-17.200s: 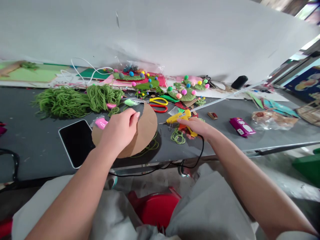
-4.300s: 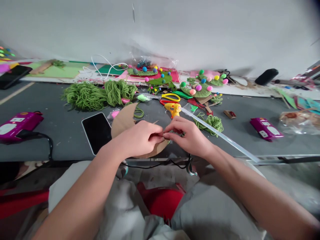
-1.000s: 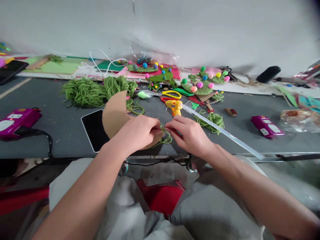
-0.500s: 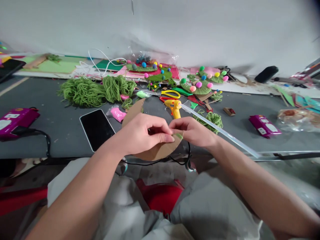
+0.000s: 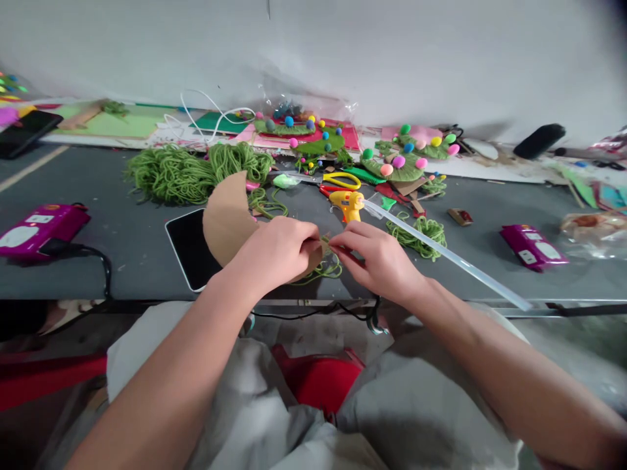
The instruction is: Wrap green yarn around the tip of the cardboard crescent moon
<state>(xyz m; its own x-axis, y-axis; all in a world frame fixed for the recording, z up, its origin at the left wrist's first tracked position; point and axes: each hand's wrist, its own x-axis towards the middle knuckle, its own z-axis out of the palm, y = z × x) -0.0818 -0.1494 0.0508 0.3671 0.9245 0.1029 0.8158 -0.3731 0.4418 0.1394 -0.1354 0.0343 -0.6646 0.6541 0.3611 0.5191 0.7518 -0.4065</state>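
Observation:
My left hand point(image 5: 284, 248) is closed around a brown cardboard crescent point(image 5: 226, 219), whose wide curved part shows left of the hand, above a phone point(image 5: 189, 254). The cardboard's other tip pokes out between my two hands. At that tip my right hand point(image 5: 377, 260) has thumb and forefinger pinched together on a strand of green yarn point(image 5: 321, 271), which loops loosely below the cardboard. The exact contact is partly hidden by my fingers. Just beyond my hands lies a yellow glue gun point(image 5: 347, 205) with a long clear glue stick point(image 5: 450, 258) sticking out to the right.
Thick bundles of green yarn point(image 5: 169, 175) lie at the back left. Yellow-handled scissors point(image 5: 341, 181) rest behind the glue gun. Pompom-trimmed green pieces point(image 5: 404, 172) sit at the back. Purple packs point(image 5: 42, 230) stand on both sides. A black cable point(image 5: 313, 318) hangs at the table's front edge.
The cardboard has turned, its broad part swinging up and left over the phone. My right hand has shifted slightly away from my left, and loose yarn now shows beneath the cardboard.

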